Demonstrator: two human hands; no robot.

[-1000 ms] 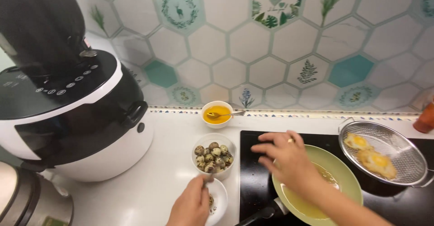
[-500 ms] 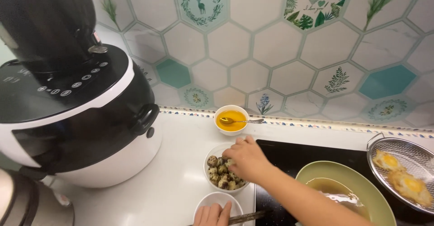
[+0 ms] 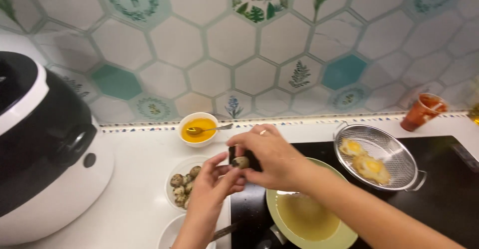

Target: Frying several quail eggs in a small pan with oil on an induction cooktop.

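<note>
Both my hands meet over the left edge of the black hob [image 3: 449, 189]. My left hand [image 3: 212, 191] and my right hand [image 3: 272, 158] pinch one speckled quail egg [image 3: 241, 162] between their fingertips. Just below and left of them is a white bowl [image 3: 172, 171] with several more quail eggs. To the right, under my right forearm, stands a green pan [image 3: 344, 234] with yellowish oil in it. What may be a dark utensil handle [image 3: 225, 230] lies by my left wrist.
A small bowl of yellow liquid with a spoon [image 3: 198, 128] stands by the tiled wall. A metal strainer [image 3: 399, 154] with fried eggs rests on the hob. A red sauce cup [image 3: 421, 110] is far right, a large black-and-white appliance [image 3: 45, 154] left, another white bowl [image 3: 167, 235] at the bottom edge.
My right hand has lifted off the egg bowl with an egg and moved right. My left hand has come up from the lower bowl to meet it. The view has shifted right.
</note>
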